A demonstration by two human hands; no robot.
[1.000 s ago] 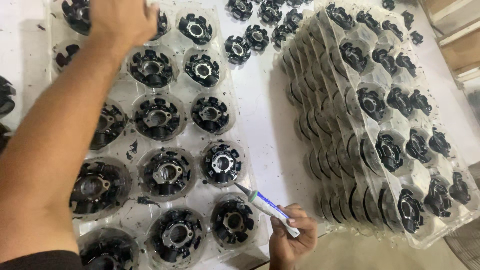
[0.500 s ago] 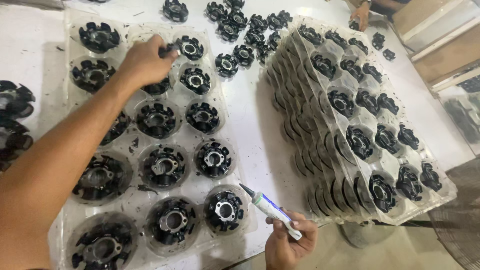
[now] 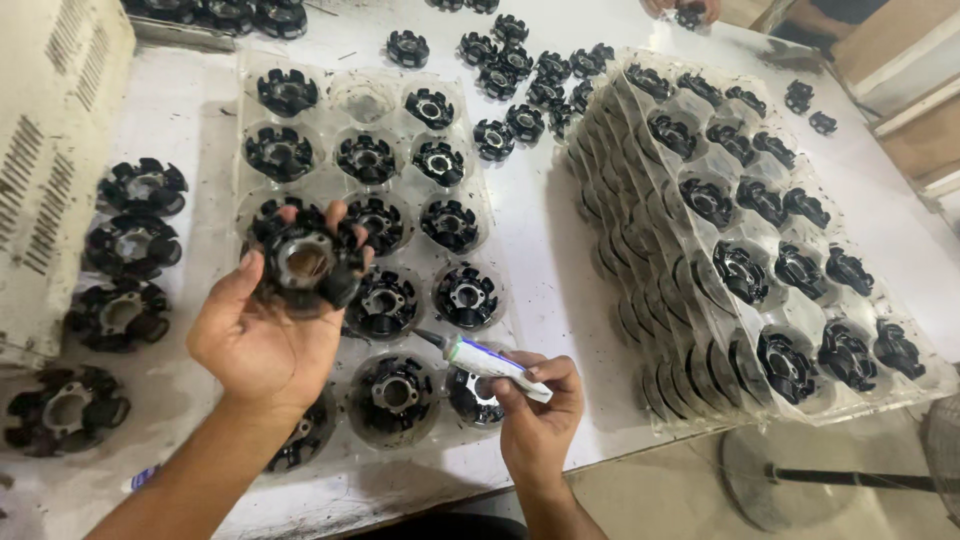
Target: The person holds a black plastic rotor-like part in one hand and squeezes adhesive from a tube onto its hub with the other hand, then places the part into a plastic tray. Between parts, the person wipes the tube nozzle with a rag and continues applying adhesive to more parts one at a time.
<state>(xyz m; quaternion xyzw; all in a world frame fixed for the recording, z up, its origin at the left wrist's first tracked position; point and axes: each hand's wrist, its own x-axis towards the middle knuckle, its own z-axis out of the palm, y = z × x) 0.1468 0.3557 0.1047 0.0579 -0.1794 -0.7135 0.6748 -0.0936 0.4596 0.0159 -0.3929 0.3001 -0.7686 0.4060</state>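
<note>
Black rotor part (image 3: 305, 262) cupped in half-open left hand (image 3: 262, 335) — right hand (image 3: 535, 405) grips a glue tube (image 3: 487, 358).

In my left hand (image 3: 262, 335) I hold a black, notched round part (image 3: 305, 262) face-up above the clear tray (image 3: 240, 110), my right hand (image 3: 538, 410) gripping a white tube (image 3: 485, 357) pointing left.

Head camera — looks steeply down, close over table (image 3: 540, 250).
</note>
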